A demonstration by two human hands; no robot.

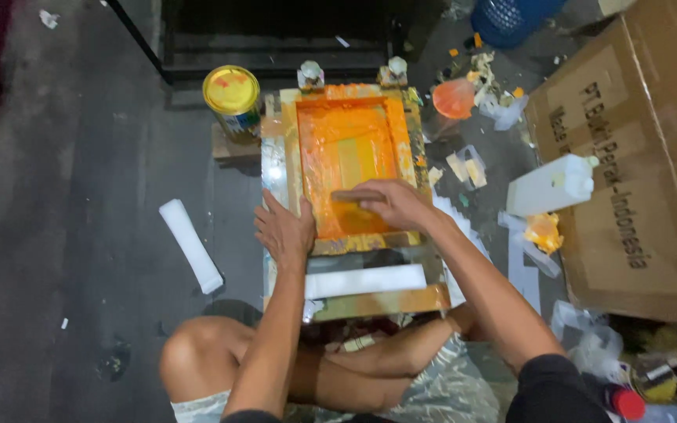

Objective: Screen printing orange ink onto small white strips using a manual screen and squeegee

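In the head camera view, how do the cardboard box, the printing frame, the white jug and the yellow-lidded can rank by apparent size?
Largest to smallest, as they look:
1. cardboard box, cut off by the picture edge
2. printing frame
3. white jug and yellow-lidded can: these look alike, so I leave them unranked.

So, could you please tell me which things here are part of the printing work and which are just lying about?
In use:
- orange ink-covered wooden screen frame
- squeegee under right hand
- left hand on frame edge

Lying about:
- yellow-lidded tin
- white roll
- white plastic jug
- brown cardboard box
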